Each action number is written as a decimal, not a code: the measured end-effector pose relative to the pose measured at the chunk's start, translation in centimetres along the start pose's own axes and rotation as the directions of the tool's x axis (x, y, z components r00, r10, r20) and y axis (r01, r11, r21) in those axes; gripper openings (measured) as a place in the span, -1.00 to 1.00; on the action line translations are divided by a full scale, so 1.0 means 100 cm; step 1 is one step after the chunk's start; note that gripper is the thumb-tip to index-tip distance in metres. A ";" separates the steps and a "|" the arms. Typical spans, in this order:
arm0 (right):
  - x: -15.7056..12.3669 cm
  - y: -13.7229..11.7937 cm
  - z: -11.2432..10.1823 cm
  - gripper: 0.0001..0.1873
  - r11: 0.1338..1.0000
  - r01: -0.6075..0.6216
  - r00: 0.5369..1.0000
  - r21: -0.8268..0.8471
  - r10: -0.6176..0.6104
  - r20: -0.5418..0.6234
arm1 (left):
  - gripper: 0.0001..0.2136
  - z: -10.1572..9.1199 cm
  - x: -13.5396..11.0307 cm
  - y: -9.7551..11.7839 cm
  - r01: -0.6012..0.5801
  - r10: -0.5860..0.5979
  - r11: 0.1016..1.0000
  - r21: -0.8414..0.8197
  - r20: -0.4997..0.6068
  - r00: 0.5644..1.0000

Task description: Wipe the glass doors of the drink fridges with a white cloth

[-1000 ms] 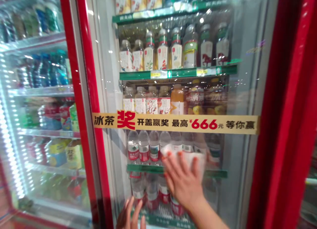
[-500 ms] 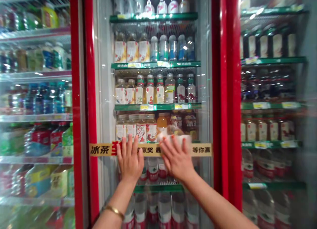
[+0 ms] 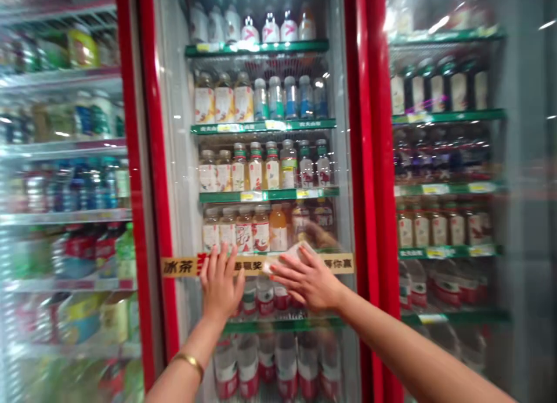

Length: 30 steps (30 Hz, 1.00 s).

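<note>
My left hand [image 3: 221,285] lies flat on the glass door [image 3: 342,211] of a drinks fridge, fingers stretched upward over the yellow sticker strip [image 3: 179,267] with dark lettering. A gold bangle [image 3: 190,363] circles the left wrist. To the right, my right hand [image 3: 310,279] presses a white cloth [image 3: 297,251] to the glass, its fingers long and pointing left. Part of the cloth shows above and left of the fingers; the rest is hidden under the palm. Whether it is cloth or paper tissue is hard to tell. The hand covers part of the strip.
Bottled drinks [image 3: 287,165] stand in rows on green-edged shelves [image 3: 265,126] behind the glass. Red door frames [image 3: 159,159] border the pane. More drinks fill the left shelves [image 3: 65,218] and a second glass-fronted fridge [image 3: 448,252] on the right.
My right hand has turned so its fingers point more to the left, and the cloth has slid slightly down with it. The left hand stays on the strip. The view has shifted right and tilted.
</note>
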State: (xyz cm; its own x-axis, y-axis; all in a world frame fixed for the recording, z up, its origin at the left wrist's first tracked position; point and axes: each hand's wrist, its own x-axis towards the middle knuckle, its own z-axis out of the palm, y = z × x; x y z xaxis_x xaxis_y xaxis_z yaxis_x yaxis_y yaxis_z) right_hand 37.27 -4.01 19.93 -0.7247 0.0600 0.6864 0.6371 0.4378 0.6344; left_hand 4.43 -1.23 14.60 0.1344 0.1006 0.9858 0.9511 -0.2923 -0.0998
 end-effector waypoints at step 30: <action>0.067 -0.008 0.020 -0.38 0.987 0.160 0.976 -0.007 -0.159 -0.149 | -0.24 -0.004 -0.015 -0.080 -0.048 0.041 0.991 0.123 0.060 0.997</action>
State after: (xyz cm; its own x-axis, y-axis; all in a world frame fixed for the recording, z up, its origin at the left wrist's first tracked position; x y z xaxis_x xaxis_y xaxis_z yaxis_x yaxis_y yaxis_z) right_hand 31.37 -2.17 23.32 -0.7696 -0.1450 0.6218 0.5148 0.4351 0.7387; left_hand -3.52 0.60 13.96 0.1899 0.1457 0.9709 0.9705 -0.1775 -0.1631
